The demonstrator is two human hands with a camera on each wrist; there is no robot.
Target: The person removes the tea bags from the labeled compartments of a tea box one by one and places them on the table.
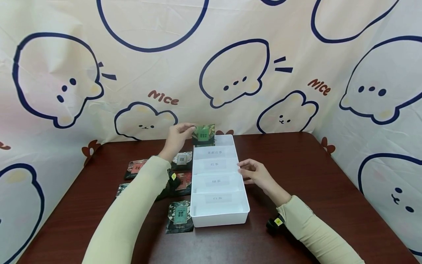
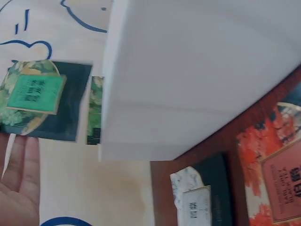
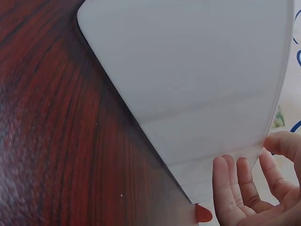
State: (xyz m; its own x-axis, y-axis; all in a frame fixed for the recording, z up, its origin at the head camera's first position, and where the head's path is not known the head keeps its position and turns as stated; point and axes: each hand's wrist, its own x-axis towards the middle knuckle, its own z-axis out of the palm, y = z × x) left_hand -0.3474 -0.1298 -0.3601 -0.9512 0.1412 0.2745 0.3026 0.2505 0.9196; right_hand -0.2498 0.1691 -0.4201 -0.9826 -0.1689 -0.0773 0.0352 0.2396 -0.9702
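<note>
My left hand (image 1: 178, 138) pinches a green tea sachet (image 1: 203, 135) by its edge, upright over the far end of a long white divided box (image 1: 219, 219). In the left wrist view, the sachet (image 2: 35, 96) hangs beside the box wall, fingers below it; a second green-patterned strip (image 2: 95, 113) shows between sachet and box, and I cannot tell what it belongs to. My right hand (image 1: 258, 178) holds the box's right rim between thumb and forefinger. In the right wrist view, that hand's other fingers (image 3: 244, 183) lie loosely bent along the outer wall.
Left of the box lie more sachets: a white-labelled one (image 1: 181, 160), a red one (image 1: 183, 183), a teal-labelled one (image 1: 180, 217) in front and a pink-labelled one (image 1: 135, 168) farther left. The left forearm partly covers others. A patterned cloth (image 1: 230, 80) hangs behind the brown table (image 1: 296, 165).
</note>
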